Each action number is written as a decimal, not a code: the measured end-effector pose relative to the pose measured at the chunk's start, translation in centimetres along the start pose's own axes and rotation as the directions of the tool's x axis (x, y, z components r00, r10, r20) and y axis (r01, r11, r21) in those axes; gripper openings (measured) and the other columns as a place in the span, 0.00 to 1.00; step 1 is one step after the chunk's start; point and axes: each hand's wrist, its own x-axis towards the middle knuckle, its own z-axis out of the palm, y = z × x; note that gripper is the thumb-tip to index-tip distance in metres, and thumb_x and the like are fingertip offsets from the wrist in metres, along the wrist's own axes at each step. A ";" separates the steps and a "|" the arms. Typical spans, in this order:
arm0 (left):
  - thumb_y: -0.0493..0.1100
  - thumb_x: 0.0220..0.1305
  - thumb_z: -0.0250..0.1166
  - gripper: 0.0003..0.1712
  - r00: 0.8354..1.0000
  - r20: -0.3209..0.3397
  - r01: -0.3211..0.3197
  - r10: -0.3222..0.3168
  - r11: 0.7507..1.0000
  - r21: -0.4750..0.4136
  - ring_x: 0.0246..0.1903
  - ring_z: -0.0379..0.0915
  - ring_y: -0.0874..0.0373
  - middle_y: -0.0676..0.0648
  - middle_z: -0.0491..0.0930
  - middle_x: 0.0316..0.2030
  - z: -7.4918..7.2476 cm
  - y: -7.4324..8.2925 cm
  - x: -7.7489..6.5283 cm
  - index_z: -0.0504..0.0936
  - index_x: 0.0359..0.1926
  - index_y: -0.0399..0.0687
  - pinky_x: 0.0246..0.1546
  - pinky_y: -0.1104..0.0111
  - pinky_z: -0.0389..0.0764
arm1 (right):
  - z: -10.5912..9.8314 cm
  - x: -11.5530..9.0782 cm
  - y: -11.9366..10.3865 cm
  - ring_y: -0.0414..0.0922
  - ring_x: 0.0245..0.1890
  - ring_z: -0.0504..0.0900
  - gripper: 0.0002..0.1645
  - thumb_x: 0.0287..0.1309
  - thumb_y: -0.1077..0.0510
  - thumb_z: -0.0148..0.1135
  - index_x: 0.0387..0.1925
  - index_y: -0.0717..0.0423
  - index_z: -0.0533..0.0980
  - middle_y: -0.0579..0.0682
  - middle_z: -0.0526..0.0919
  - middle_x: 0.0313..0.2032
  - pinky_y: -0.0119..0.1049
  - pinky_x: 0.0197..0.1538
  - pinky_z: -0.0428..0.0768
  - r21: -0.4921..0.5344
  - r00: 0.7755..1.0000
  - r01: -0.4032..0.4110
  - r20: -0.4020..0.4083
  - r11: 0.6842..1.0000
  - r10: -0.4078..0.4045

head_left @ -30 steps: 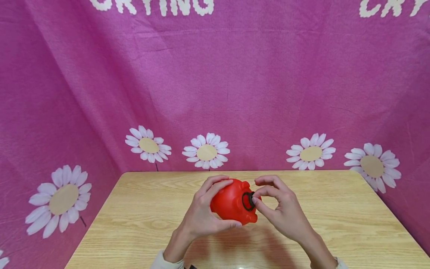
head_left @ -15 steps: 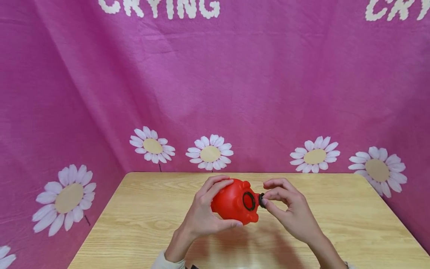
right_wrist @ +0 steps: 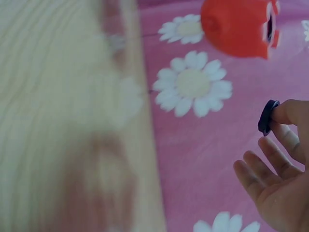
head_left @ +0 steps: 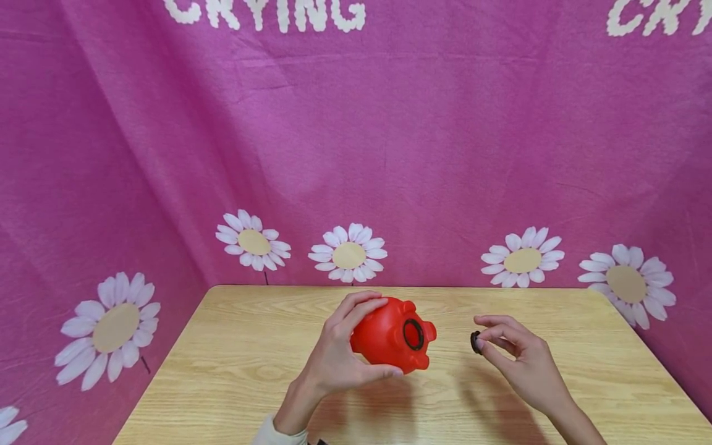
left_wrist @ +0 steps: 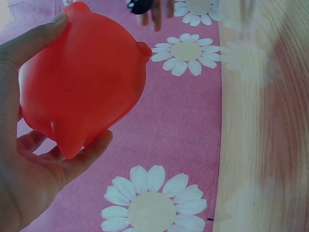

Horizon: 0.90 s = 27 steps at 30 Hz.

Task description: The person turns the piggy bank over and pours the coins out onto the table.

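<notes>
Container (head_left: 381,337) gripped in left hand (head_left: 336,358); black stopper (head_left: 475,342) apart, pinched in right hand (head_left: 525,360).

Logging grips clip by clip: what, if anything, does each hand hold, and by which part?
The left hand grips the red piggy bank around its body; the right hand pinches the black cap by its hand-facing side.

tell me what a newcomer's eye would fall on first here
Probably the red object, held in the left grip above the table, its black-rimmed hole toward the right grip. Next, the black cap pinched in that right grip. Behind, white daisies on pink cloth.
</notes>
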 end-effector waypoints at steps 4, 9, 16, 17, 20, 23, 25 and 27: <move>0.49 0.41 0.91 0.53 1.000 -0.004 -0.003 0.003 1.000 0.003 0.66 0.77 0.50 0.47 0.76 0.67 0.0 0.0 0.0 0.78 0.70 0.55 0.55 0.61 0.91 | -1.1 -0.8 1.5 0.20 0.54 0.82 0.14 0.60 0.73 0.74 0.36 0.51 0.85 0.27 0.84 0.53 0.16 0.55 0.82 -0.042 1.000 -0.012 0.000 0.999 0.012; 0.49 0.41 0.91 0.53 1.000 -0.007 -0.006 0.006 1.000 -0.002 0.66 0.77 0.50 0.46 0.76 0.67 0.0 -0.1 0.0 0.78 0.70 0.55 0.55 0.61 0.91 | -2.4 -1.9 3.3 0.17 0.53 0.80 0.14 0.57 0.76 0.74 0.34 0.53 0.85 0.24 0.83 0.51 0.13 0.53 0.81 -0.077 0.999 -0.042 -0.009 0.996 0.041; 0.49 0.41 0.91 0.53 1.000 -0.005 -0.011 0.011 1.000 0.001 0.66 0.77 0.51 0.47 0.76 0.67 0.0 -0.2 0.0 0.78 0.70 0.55 0.55 0.61 0.91 | -3.4 -2.9 5.2 0.17 0.52 0.80 0.11 0.60 0.75 0.73 0.35 0.57 0.85 0.22 0.82 0.51 0.14 0.50 0.82 -0.090 0.993 -0.116 -0.032 0.989 0.113; 0.49 0.41 0.91 0.53 1.000 -0.005 -0.011 0.012 1.000 0.003 0.66 0.77 0.51 0.47 0.76 0.67 0.1 -0.2 0.0 0.78 0.70 0.55 0.55 0.61 0.91 | -3.5 -3.0 5.3 0.17 0.51 0.80 0.10 0.60 0.74 0.73 0.36 0.58 0.85 0.22 0.82 0.51 0.14 0.50 0.82 -0.086 0.992 -0.121 -0.029 0.989 0.119; 0.49 0.40 0.91 0.53 1.000 -0.007 -0.015 0.015 1.000 0.006 0.66 0.77 0.50 0.46 0.77 0.67 0.1 -0.2 -0.1 0.78 0.70 0.55 0.56 0.61 0.91 | -3.5 -3.2 5.4 0.18 0.51 0.80 0.09 0.61 0.73 0.72 0.36 0.58 0.85 0.23 0.81 0.51 0.15 0.49 0.83 -0.078 0.991 -0.130 -0.018 0.988 0.129; 0.48 0.40 0.92 0.53 1.000 -0.009 -0.017 0.017 1.000 0.007 0.66 0.77 0.50 0.46 0.77 0.67 0.1 -0.1 -0.1 0.78 0.70 0.55 0.56 0.61 0.91 | -3.5 -3.4 5.3 0.17 0.51 0.80 0.08 0.63 0.72 0.73 0.37 0.57 0.85 0.23 0.81 0.51 0.15 0.49 0.84 -0.078 0.990 -0.144 -0.009 0.987 0.143; 0.48 0.41 0.91 0.53 1.000 -0.008 -0.019 0.019 1.000 0.006 0.66 0.77 0.50 0.46 0.77 0.67 0.2 -0.1 -0.1 0.78 0.70 0.55 0.55 0.61 0.91 | -3.4 -3.4 5.2 0.17 0.51 0.79 0.06 0.64 0.70 0.73 0.37 0.56 0.85 0.22 0.80 0.51 0.15 0.49 0.83 -0.091 0.988 -0.155 -0.010 0.984 0.154; 0.48 0.41 0.91 0.53 1.000 -0.008 -0.021 0.021 1.000 0.006 0.66 0.77 0.50 0.46 0.77 0.67 0.2 -0.2 -0.1 0.78 0.70 0.54 0.56 0.61 0.91 | -3.4 -3.5 5.2 0.16 0.51 0.78 0.05 0.64 0.68 0.73 0.36 0.56 0.85 0.23 0.80 0.51 0.15 0.49 0.83 -0.105 0.986 -0.166 -0.012 0.980 0.166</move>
